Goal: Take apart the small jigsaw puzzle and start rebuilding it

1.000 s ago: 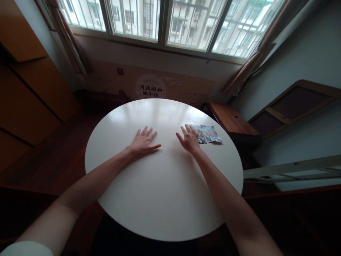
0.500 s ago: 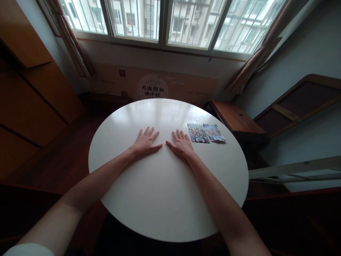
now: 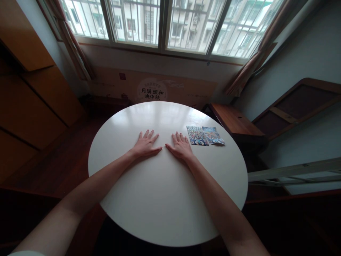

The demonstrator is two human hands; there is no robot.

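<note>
- Fingers [image 3: 179, 137] of right hand [image 3: 181, 147] spread flat, palm down, gripping nothing; drawn back leftward off the patterned card [image 3: 197, 136] covered a second ago.
- Card now bare, right of centre, touching a printed packet [image 3: 213, 135].
- Left hand [image 3: 146, 145] unmoved, flat on white round table [image 3: 160, 199].

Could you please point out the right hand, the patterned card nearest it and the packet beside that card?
right hand [image 3: 182, 148]: head view, on the back of the hand.
patterned card [image 3: 197, 136]: head view, on its printed face.
packet [image 3: 212, 135]: head view, on its middle.
</note>
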